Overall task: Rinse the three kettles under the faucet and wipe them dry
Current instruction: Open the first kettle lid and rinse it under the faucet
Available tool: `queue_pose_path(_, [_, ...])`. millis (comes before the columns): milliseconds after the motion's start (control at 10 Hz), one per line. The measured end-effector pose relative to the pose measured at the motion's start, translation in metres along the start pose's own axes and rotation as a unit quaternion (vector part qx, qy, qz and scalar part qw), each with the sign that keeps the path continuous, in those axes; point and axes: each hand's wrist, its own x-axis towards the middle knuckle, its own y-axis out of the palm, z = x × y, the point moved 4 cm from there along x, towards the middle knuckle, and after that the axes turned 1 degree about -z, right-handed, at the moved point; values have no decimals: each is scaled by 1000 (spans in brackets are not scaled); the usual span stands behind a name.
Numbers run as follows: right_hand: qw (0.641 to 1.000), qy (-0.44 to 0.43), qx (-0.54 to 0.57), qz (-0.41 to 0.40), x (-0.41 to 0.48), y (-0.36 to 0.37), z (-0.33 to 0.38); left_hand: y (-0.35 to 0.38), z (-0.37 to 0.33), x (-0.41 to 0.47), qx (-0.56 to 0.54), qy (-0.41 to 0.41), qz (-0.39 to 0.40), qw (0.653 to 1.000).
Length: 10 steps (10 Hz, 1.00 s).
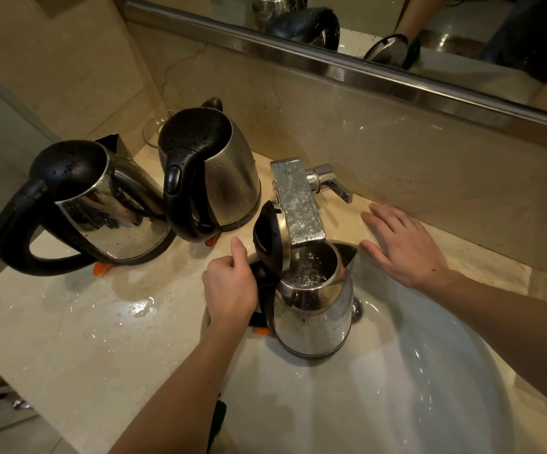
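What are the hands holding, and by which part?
Left hand grips the open kettle by its handle; right hand lies flat on the counter, holding nothing.

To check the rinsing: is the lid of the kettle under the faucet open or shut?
Open. The lid stands tipped up beside the faucet, and water shows inside the kettle.

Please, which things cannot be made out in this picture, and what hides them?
- Head view: the handle of the open kettle, covered by the left hand.
- Head view: any water stream, hidden under the faucet spout.
- Head view: the drain of the sink, mostly behind that kettle.
- Head view: a dark item, too dark to identify, partly behind the left forearm.
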Motion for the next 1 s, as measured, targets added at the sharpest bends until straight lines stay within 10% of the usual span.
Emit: queue_pose_path(1000, [1000,-4,5,-3,-1,-3,1,0,-2,-2,4,5,5,1000])
